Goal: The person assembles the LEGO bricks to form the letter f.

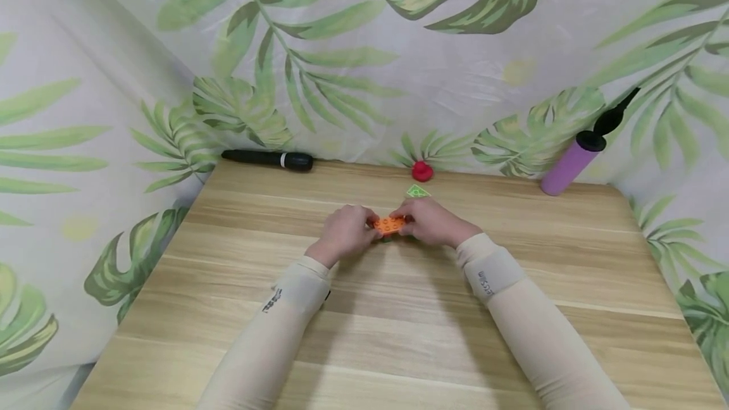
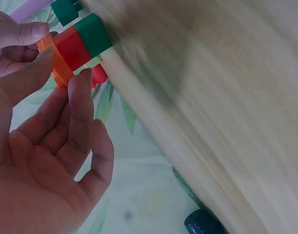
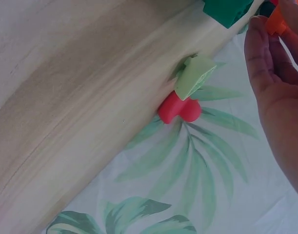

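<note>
My left hand (image 1: 346,231) and right hand (image 1: 431,221) pinch an orange toy building brick (image 1: 390,226) from its two sides, above the middle of the table. Its studs face up in the head view. Beneath it, the left wrist view shows a red brick (image 2: 73,48) and then a green brick (image 2: 93,35), joined in a stack. Close by is another green block (image 3: 228,10), mostly behind my right hand in the head view. Beyond the hands lies a light green block (image 3: 195,75) with a patterned face, with a red duck-shaped toy (image 1: 422,171) behind it.
Along the back edge of the wooden table (image 1: 376,347), a black stick-like object (image 1: 267,159) with a white band lies at the left. A purple cylinder (image 1: 572,164) with a black top stands at the back right. Leaf-patterned cloth (image 1: 342,81) hangs behind the table.
</note>
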Motion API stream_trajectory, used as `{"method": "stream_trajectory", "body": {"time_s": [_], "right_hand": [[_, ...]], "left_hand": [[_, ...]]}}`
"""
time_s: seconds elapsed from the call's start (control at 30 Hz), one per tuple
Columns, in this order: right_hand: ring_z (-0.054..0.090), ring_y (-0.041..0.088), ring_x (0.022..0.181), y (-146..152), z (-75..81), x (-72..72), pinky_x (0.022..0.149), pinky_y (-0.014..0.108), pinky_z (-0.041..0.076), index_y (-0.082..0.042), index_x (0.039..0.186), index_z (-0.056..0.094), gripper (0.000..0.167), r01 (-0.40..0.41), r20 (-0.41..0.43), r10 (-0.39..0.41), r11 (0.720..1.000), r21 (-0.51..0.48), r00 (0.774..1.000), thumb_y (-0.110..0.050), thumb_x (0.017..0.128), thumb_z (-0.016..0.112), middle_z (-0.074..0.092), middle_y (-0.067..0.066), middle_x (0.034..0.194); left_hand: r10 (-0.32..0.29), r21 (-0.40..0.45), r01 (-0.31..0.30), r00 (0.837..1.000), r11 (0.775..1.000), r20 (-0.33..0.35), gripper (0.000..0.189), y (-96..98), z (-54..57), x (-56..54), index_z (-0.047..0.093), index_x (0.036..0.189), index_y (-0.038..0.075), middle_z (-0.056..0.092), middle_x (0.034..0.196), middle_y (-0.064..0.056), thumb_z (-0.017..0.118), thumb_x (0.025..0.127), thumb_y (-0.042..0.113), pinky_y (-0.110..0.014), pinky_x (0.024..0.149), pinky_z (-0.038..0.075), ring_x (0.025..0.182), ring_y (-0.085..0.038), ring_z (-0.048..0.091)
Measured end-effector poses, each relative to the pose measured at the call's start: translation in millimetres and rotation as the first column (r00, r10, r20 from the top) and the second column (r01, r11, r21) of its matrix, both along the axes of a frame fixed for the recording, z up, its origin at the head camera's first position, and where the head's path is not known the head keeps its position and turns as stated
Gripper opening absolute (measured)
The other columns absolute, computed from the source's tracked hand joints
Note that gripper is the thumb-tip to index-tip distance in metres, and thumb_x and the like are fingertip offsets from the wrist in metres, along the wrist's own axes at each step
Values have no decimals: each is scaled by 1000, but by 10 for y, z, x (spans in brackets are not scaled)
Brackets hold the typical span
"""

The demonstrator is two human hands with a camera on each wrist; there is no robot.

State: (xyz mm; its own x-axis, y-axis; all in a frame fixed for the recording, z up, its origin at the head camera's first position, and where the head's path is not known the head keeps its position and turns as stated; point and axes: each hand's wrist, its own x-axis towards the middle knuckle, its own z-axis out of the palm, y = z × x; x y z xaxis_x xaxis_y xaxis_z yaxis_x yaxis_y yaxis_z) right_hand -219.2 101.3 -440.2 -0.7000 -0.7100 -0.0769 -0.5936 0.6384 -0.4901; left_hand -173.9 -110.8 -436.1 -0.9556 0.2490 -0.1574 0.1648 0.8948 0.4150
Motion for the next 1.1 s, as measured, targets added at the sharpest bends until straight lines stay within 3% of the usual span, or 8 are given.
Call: {"method": "stream_trajectory", "body": {"time_s": [0.43, 0.7, 0.87, 0.97, 1.1], "right_hand": [[68, 21, 112, 17, -76, 64, 97, 41, 56, -4, 132, 73, 40, 77, 30, -77, 997, -6, 997, -23, 97, 78, 74, 11, 124], [65, 28, 129, -6, -72, 44, 112, 46, 50, -7, 137, 70, 45, 91, 25, -92, 995, 38, 995, -29, 98, 77, 71, 12, 135], [69, 26, 117, 122, 25, -68, 103, 45, 55, -6, 141, 66, 53, 121, 57, -118, 991, -55, 991, -36, 99, 76, 74, 10, 127], [70, 24, 109, 260, 96, -128, 97, 45, 56, -4, 139, 67, 48, 173, 72, -166, 979, -109, 984, -35, 102, 71, 75, 9, 120], [70, 25, 108, 421, 150, -129, 94, 45, 57, -3, 136, 69, 44, 207, 73, -202, 975, -78, 977, -32, 103, 70, 75, 11, 120]], "left_hand": [[-17, -25, 17, 1000, 1000, -1, 32, 12, 7, -60, 77, 129, 13, 77, 127, -5, 77, 99, 23, -49, 95, 57, 115, -28, 72], [-36, -29, 36, 999, 999, -8, 32, -10, 17, -81, 76, 130, 13, 77, 126, -6, 76, 99, 23, -50, 92, 58, 112, -29, 72], [-44, -43, 43, 999, 998, -17, 34, -45, 12, -106, 75, 132, 13, 76, 128, -7, 75, 100, 24, -51, 93, 58, 114, -31, 72], [-53, -46, 53, 999, 998, -6, 35, -52, 10, -108, 74, 134, 13, 75, 130, -7, 74, 101, 24, -52, 96, 57, 118, -31, 71], [-55, -34, 55, 998, 998, 18, 38, -25, 3, -93, 72, 137, 12, 73, 135, -9, 73, 101, 25, -53, 100, 56, 124, -32, 69]]}}
